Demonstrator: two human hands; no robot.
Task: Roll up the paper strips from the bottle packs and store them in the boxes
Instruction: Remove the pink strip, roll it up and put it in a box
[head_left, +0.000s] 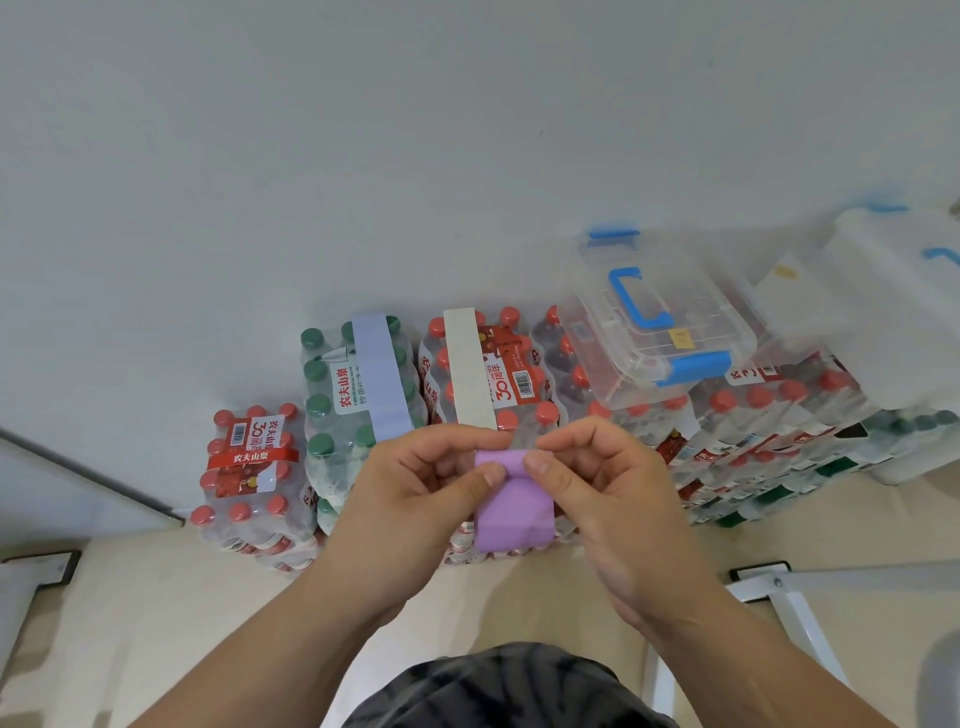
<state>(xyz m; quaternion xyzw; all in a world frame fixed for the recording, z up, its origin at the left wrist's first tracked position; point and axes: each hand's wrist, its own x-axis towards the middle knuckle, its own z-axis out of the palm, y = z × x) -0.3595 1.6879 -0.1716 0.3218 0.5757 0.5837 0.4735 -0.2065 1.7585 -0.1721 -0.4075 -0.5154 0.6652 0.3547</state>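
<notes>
Head view: the purple strip's (511, 512) top edge is hidden behind thumbs and fingers, so how far it is rolled is hard to tell, perhaps barely. The left hand (415, 493) and right hand (608, 493) each pinch that edge, thumb against curled fingers, the thumbs nearly meeting. Below them the strip hangs flat, matte lilac, creased near its lower end. Beyond the left hand a blue strip (379, 369) crosses a green-capped pack (322, 405). A cream strip (470, 369) crosses a red-capped pack (524, 358) straight ahead. Beyond the right hand sits a clear box (660, 332). A second box (893, 291) farther right is blurred and cut off.
</notes>
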